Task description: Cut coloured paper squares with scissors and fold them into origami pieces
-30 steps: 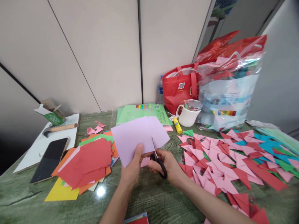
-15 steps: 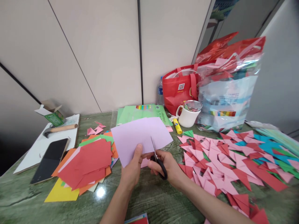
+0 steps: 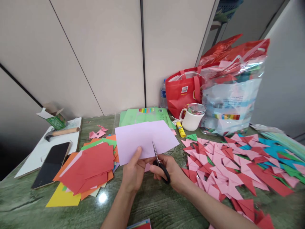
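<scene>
A sheet of light purple paper [image 3: 140,136] is held up above the table by my left hand [image 3: 134,170], thumb on its face and fingers behind. My right hand [image 3: 170,170] grips a pair of scissors [image 3: 164,171] by their black handles. One blade lies over the front of the purple paper, pointing up and left from its lower edge. The other blade is hidden. A bit of pink paper [image 3: 147,167] shows below the sheet, between my hands.
Stacked coloured paper [image 3: 92,162] and a phone [image 3: 51,165] lie left. Folded paper pieces [image 3: 221,165] spread across the right. Behind stand a white mug [image 3: 192,121], a glue stick [image 3: 180,129], a red bag [image 3: 178,95] and a filled plastic bag [image 3: 233,98].
The purple paper has shifted slightly right, and its lower left corner sits higher. My left hand has turned a little with it. The scissors stay at its lower edge.
</scene>
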`<action>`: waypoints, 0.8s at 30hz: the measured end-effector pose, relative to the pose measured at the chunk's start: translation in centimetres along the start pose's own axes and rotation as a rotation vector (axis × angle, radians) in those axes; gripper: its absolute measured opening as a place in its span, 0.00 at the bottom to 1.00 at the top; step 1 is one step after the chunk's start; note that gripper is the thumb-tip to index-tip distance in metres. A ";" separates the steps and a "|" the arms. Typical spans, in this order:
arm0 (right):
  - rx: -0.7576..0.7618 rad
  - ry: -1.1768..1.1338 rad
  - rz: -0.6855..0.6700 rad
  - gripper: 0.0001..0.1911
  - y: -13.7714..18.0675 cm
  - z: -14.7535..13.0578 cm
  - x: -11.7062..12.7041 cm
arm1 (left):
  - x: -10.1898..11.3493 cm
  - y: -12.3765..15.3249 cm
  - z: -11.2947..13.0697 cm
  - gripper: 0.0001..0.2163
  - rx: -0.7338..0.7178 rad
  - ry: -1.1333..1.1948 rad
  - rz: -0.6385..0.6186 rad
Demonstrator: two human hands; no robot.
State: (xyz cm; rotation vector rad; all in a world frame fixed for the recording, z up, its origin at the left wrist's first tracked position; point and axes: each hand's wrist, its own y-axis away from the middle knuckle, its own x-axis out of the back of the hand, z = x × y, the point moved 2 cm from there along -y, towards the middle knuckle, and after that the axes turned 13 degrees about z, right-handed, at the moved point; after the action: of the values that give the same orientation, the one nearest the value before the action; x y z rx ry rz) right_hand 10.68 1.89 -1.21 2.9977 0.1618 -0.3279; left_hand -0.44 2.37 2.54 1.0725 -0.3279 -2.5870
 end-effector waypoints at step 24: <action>-0.098 0.238 -0.509 0.18 1.5 -1.2 -0.4 | 1.6 -2.2 0.8 0.08 -0.184 0.017 0.372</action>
State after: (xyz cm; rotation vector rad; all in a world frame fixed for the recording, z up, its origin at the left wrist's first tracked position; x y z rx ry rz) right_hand 10.76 0.58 0.24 2.8446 0.9391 -0.0009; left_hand -2.51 3.82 1.33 0.8741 -0.2514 -2.2277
